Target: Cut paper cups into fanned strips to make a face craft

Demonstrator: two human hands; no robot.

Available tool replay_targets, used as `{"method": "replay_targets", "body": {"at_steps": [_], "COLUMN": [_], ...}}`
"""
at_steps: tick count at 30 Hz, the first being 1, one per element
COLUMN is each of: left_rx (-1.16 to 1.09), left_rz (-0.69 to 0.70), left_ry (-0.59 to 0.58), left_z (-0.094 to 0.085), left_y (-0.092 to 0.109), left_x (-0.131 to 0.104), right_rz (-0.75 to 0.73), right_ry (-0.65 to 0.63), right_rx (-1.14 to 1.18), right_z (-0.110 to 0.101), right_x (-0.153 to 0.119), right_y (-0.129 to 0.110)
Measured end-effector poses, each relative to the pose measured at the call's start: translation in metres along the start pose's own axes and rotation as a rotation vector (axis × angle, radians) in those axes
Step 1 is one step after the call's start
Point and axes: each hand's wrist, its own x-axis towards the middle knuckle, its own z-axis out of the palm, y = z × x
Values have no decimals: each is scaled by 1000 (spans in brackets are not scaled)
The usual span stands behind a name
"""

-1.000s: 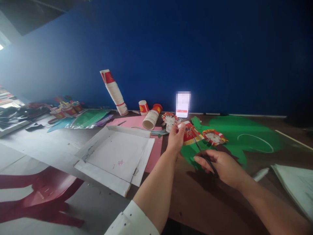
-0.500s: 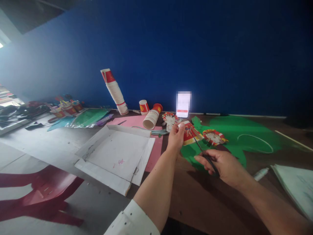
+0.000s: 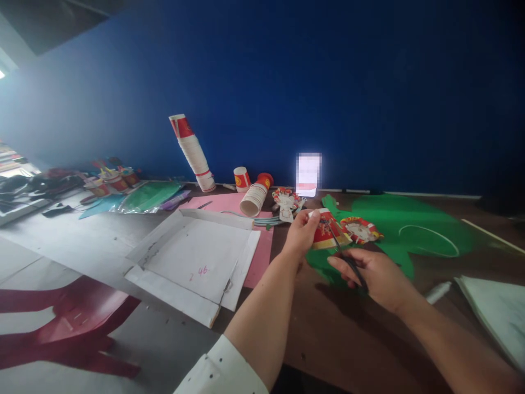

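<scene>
My left hand (image 3: 301,234) pinches a red paper cup (image 3: 322,234) printed with gold and figures, its wider rim turned toward my right. In my right hand (image 3: 373,273) is a pair of black-handled scissors (image 3: 353,265), fingers wrapped round the handles. The blades reach up across the cup's printed side; whether they are inside a cut I cannot tell. Just right of the cup lies a cut, flower-like red and white paper piece (image 3: 361,230) on green paper (image 3: 379,210). Another such cut piece (image 3: 287,203) stands behind my left hand.
A lit phone (image 3: 308,172) leans on the blue wall (image 3: 369,98). Stacked paper cups (image 3: 197,158) lean left of it, with a lying stack (image 3: 253,200) and a single cup (image 3: 241,179). A white box lid (image 3: 205,257) rests on pink paper (image 3: 262,262). A red chair (image 3: 82,312) stands lower left.
My left hand and the cup have shifted a little right and down, toward the scissors. The right hand has barely moved.
</scene>
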Motion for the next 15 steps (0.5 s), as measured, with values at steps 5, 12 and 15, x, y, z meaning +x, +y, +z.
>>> {"method": "replay_targets", "body": {"at_steps": [5,12,15], "left_rx": [38,86,109], "left_rz": [15,21,24], "left_ry": [-47,-44,-56], "left_z": [-1,2,5], "left_y": [-3,-1,2], "left_x": [4,0,-4], "right_rz": [-28,-8,-21], "right_ry": [9,36,48], "right_rx": [-11,8,14], "right_z": [0,0,0], "right_x": [-2,0,0], "right_y": [-2,-2,-3]}}
